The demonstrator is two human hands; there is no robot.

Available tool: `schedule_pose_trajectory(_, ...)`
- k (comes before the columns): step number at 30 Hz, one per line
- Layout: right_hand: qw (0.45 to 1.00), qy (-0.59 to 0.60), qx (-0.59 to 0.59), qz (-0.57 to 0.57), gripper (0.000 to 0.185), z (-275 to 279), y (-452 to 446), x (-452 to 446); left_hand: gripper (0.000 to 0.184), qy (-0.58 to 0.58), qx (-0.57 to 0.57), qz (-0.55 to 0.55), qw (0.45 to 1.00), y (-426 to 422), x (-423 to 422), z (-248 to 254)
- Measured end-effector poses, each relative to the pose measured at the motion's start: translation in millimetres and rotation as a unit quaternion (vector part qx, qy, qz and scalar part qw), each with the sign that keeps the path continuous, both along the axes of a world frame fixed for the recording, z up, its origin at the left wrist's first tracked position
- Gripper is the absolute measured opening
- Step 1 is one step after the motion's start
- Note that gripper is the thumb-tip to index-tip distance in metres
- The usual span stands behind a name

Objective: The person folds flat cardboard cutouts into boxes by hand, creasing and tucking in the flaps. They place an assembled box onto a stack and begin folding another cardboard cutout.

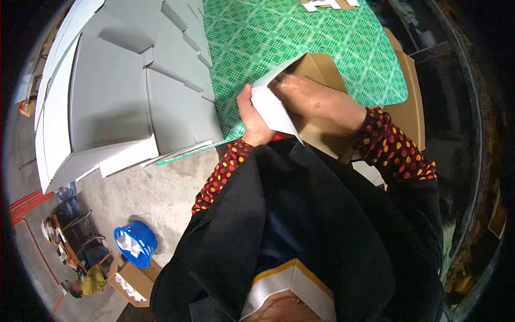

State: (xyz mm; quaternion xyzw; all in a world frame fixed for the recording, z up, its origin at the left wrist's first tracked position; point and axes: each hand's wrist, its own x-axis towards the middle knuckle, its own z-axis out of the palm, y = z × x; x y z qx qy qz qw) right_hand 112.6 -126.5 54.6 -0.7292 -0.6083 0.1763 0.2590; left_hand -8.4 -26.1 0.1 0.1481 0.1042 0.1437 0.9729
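At the table's (257, 37) near edge, the left hand (253, 122) clasps a box (272, 110) from outside, on its left; the right hand (303, 95) reaches into it, fingers hidden. Whether they grip, I cannot tell.

A blue tub (148, 235) stands on concrete floor (134, 197).

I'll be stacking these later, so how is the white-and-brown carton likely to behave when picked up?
The carton is probably light for its size: its walls look like thin board. It should be fairly stiff, since its panels stand flat between folded corners. Its free edge might bend if squeezed hard, as nothing visible braces the opening where the right hand reaches in.
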Motion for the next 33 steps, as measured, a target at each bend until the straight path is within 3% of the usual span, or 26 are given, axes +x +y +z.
schedule_pose_trajectory(4,1.0,0.016,0.005,0.022,0.018,5,-1,3,0.067,-0.032,-0.103,-0.039,0.993,8,-1,-15)
schedule_pose_trajectory(10,0.995,0.093,0.025,0.012,0.021,47,-10,-6,0.067,0.02,-0.073,0.001,0.997,-1,3,-2)
schedule_pose_trajectory(15,0.981,-0.102,0.147,0.068,0.019,41,-13,-3,0.067,0.047,-0.023,0.014,0.999,-3,4,2)
schedule_pose_trajectory(20,0.985,-0.115,0.13,0.025,0.017,35,-20,-5,0.066,0.02,0.018,0.015,1.0,1,1,3)
schedule_pose_trajectory(22,0.987,-0.133,0.09,0.011,0.018,69,-28,-17,0.067,-0.091,-0.064,-0.051,0.992,7,-3,0)
schedule_pose_trajectory(24,0.988,-0.038,0.133,-0.063,0.018,114,-52,-38,0.068,-0.199,-0.142,-0.117,0.963,13,-4,-1)
schedule_pose_trajectory(27,0.966,0.006,0.229,-0.118,0.024,133,-90,-53,0.073,-0.237,-0.18,-0.137,0.945,12,0,10)
schedule_pose_trajectory(30,0.936,-0.057,0.311,-0.154,0.037,127,-118,-43,0.079,-0.276,-0.223,-0.16,0.921,7,3,15)
schedule_pose_trajectory(33,0.918,0.193,0.271,-0.215,0.044,87,-130,-39,0.077,-0.172,-0.144,-0.094,0.97,7,6,15)
